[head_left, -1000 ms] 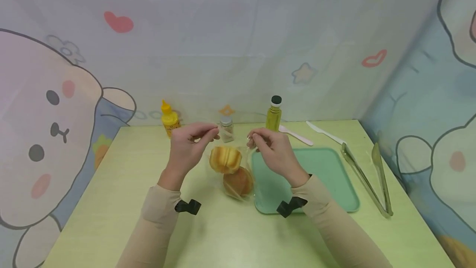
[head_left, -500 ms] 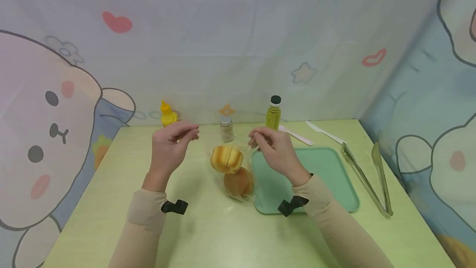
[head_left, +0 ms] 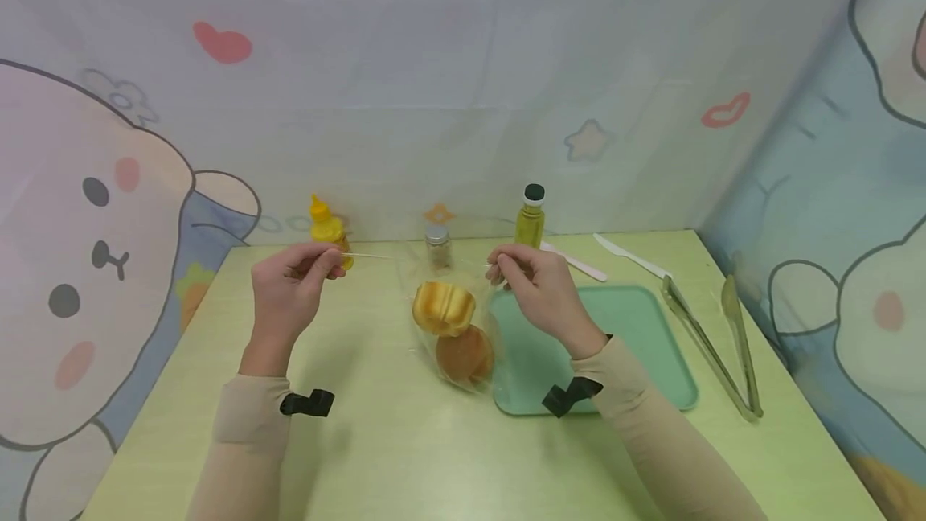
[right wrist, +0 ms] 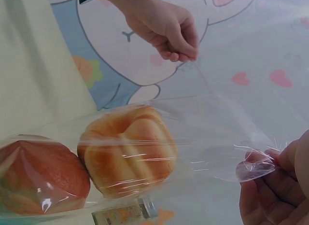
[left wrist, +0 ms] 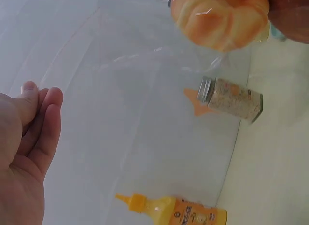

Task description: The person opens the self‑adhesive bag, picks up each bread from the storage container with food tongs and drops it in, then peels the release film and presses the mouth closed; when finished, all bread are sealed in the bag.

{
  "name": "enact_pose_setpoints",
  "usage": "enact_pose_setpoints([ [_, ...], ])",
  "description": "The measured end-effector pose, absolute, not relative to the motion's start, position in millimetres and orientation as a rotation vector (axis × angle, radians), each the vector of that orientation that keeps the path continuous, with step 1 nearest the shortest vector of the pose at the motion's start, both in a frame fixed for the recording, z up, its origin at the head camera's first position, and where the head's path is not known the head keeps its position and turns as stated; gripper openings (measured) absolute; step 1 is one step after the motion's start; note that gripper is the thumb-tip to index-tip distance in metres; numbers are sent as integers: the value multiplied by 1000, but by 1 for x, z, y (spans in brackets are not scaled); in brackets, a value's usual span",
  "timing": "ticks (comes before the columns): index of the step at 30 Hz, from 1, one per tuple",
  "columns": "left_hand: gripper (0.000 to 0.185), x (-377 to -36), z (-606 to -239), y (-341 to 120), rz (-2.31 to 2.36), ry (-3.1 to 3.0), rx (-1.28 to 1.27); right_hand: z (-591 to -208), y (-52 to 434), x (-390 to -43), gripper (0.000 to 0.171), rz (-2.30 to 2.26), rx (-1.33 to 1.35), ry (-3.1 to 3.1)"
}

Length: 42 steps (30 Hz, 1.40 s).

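A clear plastic bag (right wrist: 207,123) hangs with a ridged golden bread roll (head_left: 444,309) and a round brown bun (head_left: 465,354) inside it. My right hand (head_left: 535,288) pinches the bag's gathered top corner between thumb and fingers. On the left, my left hand (head_left: 289,288) pinches the end of a thin pale strip (head_left: 370,256) that stretches from its fingertips toward the bag's top. In the left wrist view, the thumb of the left hand (left wrist: 34,133) presses against the fingertips. The bag's outline is faint against the pale backdrop.
Behind the hands stand a yellow squeeze bottle (head_left: 329,230), a small seasoning jar (head_left: 438,246) and an oil bottle (head_left: 530,219). A green tray (head_left: 622,344) lies right of the bag, with metal tongs (head_left: 712,352), a white knife (head_left: 633,256) and a pink utensil (head_left: 579,262) around it.
My left hand has moved steadily left, away from the bag, and the pale strip now shows drawn out from its fingertips. The right hand and the bag have hardly moved.
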State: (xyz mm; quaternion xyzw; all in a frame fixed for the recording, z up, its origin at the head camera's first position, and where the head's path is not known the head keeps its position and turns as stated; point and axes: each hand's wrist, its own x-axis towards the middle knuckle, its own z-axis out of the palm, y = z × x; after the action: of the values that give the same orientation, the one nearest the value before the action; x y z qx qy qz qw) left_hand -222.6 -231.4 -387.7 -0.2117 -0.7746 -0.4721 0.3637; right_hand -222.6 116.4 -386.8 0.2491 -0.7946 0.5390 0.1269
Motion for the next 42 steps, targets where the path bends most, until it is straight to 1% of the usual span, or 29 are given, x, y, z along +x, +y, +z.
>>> enact_pose_setpoints([
  [9, 12, -222, -391, -268, -1315, -2031, -269, -385, 118, -225, 23, 1577, 728, -2308],
  [17, 18, -220, -400, -300, -1294, -1930, 80, -386, 117, -225, 23, 1572, 741, -2306],
  [21, 22, -220, -406, -310, -1226, -1930, 205, -386, 117, -224, 23, 1595, 743, -2298],
  [27, 24, -221, -413, -326, -1265, -1901, 359, -385, 116, -223, 21, 1602, 762, -2297],
  [31, 25, -217, -415, -333, -1227, -1954, 350, -385, 117, -222, 21, 1593, 770, -2298],
  [36, 26, -215, -422, -336, -1146, -2166, 275, -385, 117, -221, 20, 1577, 786, -2303],
  [42, 23, -217, -435, -342, -1003, -2334, 167, -385, 118, -220, 20, 1551, 807, -2313],
])
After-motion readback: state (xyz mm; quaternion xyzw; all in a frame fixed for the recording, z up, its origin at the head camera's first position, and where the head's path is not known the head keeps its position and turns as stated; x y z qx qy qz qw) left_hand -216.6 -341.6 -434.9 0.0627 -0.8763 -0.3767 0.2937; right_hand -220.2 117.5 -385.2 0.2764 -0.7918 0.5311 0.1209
